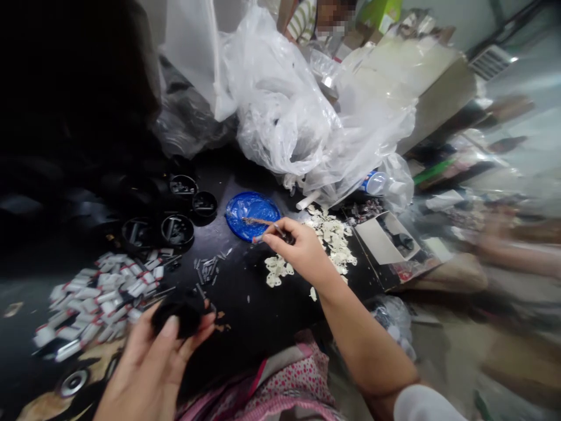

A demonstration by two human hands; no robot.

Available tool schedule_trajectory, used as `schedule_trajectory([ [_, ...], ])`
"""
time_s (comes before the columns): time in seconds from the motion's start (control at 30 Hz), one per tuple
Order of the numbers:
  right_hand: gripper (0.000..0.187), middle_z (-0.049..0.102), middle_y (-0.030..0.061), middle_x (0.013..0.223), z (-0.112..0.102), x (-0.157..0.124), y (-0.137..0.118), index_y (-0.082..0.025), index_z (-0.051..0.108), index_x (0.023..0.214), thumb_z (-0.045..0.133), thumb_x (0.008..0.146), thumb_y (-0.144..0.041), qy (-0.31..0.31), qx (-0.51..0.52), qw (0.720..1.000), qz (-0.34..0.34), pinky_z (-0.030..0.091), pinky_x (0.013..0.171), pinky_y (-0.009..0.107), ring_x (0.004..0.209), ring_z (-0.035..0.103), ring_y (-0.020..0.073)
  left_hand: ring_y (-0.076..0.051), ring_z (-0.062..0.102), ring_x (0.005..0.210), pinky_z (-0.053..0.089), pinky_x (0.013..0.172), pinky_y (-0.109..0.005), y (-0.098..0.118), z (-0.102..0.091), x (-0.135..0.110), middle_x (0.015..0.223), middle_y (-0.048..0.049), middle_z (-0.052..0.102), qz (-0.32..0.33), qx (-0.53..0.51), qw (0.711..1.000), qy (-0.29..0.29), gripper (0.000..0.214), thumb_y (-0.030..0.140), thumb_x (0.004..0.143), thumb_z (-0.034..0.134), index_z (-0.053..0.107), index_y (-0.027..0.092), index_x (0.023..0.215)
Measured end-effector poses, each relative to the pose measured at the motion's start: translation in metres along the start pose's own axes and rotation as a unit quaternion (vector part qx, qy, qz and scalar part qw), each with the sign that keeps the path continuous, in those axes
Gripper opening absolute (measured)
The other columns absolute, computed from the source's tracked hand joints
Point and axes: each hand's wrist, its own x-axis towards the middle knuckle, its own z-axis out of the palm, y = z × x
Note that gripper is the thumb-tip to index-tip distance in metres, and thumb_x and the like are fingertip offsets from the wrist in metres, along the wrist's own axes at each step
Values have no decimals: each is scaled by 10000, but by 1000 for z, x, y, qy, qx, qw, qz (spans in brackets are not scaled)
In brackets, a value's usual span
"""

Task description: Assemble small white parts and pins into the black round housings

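Two hands show in our head view. Our left hand (151, 356), near and left, is closed around a black round part (184, 310). Our right hand (295, 242), farther and right, pinches a thin stick (259, 221), whose long axis runs leftward, its tip over the blue dish (250, 204). The right hand is nearer the dish; the black part lies well apart, near and left.

I see bags (280, 105) toward the worktop's (263, 316) far edge, behind a dish (234, 204). Toward the left edge lie cylinders (105, 292), cups (205, 214) behind them; flat pieces (337, 242) lie right of the dish.
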Motion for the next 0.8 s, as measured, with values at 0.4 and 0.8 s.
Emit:
schedule_trajectory([
  [0.4,71,634,-34,749,37,-34,-51,-182,618,802,643,821,-246,-74,158,985,-13,447,667,191,694,572,84,-214,718,783,597,701,-315,21,28,-12,897,-42,745,-119,-159,979,-53,71,164,731,719,681,179,789],
  [0.8,50,625,-28,746,33,-41,-54,-182,639,810,664,811,-225,-92,34,992,-84,430,668,217,689,572,94,-224,621,1053,523,874,-304,7,10,-16,1171,-39,645,75,68,994,-39,321,291,776,670,632,251,1092],
])
